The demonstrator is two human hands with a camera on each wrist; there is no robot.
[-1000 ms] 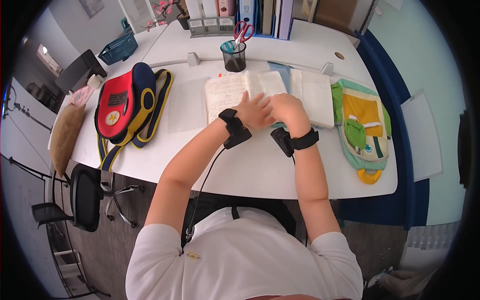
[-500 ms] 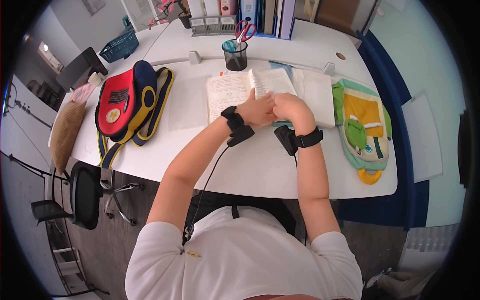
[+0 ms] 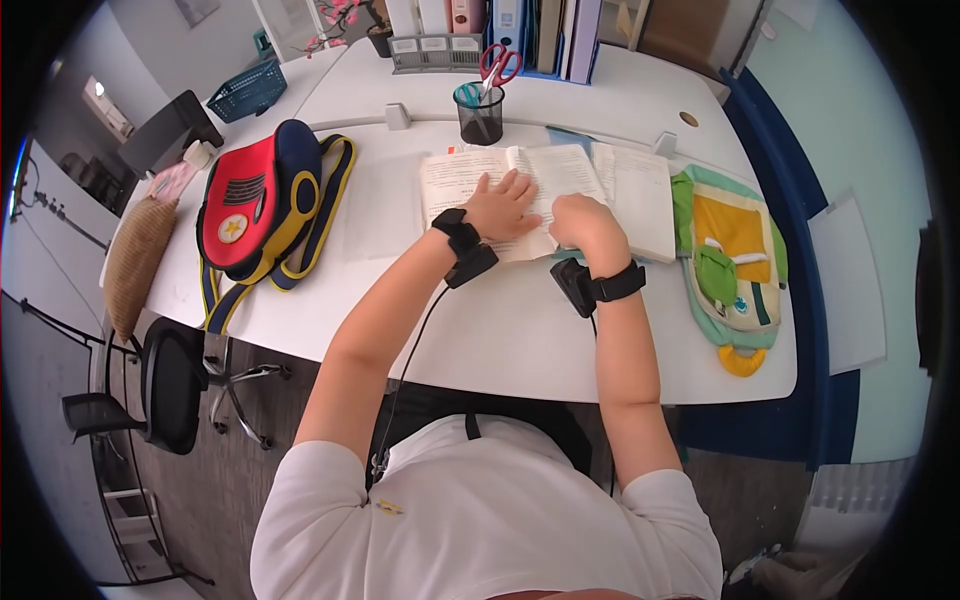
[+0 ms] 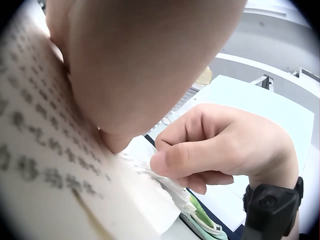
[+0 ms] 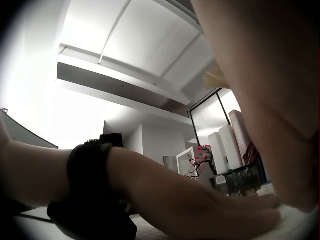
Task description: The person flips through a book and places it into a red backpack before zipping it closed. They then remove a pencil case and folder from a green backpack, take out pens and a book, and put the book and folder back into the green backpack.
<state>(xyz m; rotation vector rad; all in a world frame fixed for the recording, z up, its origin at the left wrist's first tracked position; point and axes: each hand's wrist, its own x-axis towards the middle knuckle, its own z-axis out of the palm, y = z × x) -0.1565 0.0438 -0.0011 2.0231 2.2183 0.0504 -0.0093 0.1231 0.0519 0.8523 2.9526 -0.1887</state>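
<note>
An open book (image 3: 452,180) with printed pages lies on the white table. My left hand (image 3: 503,210) rests on it near the middle fold, palm down with fingers spread. My right hand (image 3: 588,228) is at the lower part of the right-hand page, its fingers curled. In the left wrist view, the right thumb (image 4: 175,159) lies against the bent fingers beside the page edge, and no page shows plainly between them. A second book (image 3: 648,200) with blank-looking pages lies partly beside the first, at its right. Black straps with small cameras circle both wrists.
A red and navy backpack (image 3: 240,215) stands at the left; a green, cream and yellow backpack (image 3: 735,255) lies at the right. Behind the book is a black mesh pen cup (image 3: 481,122) with scissors (image 3: 500,66). Farther back are binders (image 3: 508,25) and a teal basket (image 3: 247,92).
The hands met near the book's middle half a second ago. My left hand has since drawn left, fingers spreading over the page, leaving a gap. The right hand remains by the right-hand page.
</note>
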